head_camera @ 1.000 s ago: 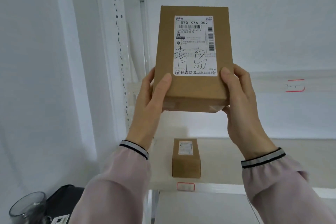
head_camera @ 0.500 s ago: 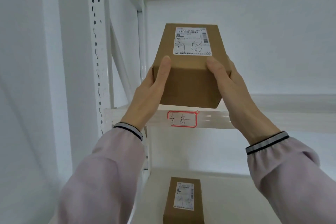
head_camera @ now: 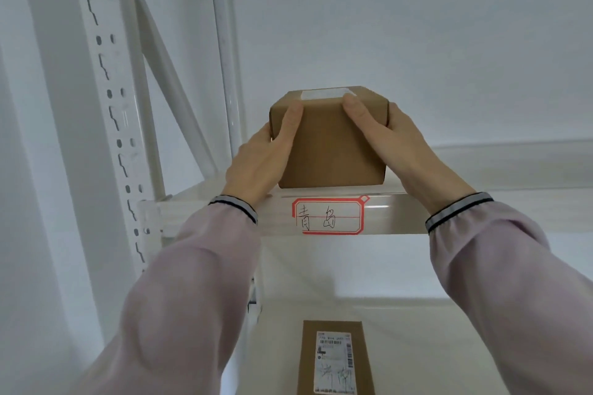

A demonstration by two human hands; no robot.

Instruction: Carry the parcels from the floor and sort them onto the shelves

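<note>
On the upper shelf [head_camera: 205,216], above its matching tag [head_camera: 329,216], my left hand [head_camera: 260,160] and right hand [head_camera: 404,144] clamp the box [head_camera: 330,151], seemingly seating it.

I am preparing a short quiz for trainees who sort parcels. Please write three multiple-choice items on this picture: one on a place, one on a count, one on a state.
1. Where is the held parcel?
A. on the floor
B. on the upper shelf, above the red-edged tag
C. on top of the lower parcel

2. How many parcels are in view?
A. two
B. three
C. five

3. How is the held parcel gripped?
A. by one hand only
B. by no hand
C. by both hands

Answers:
1 B: the held parcel sits at the front edge of the upper shelf, just above the tag.
2 A: only it and the lower parcel show.
3 C: the left hand and the right hand clasp its sides.
</note>
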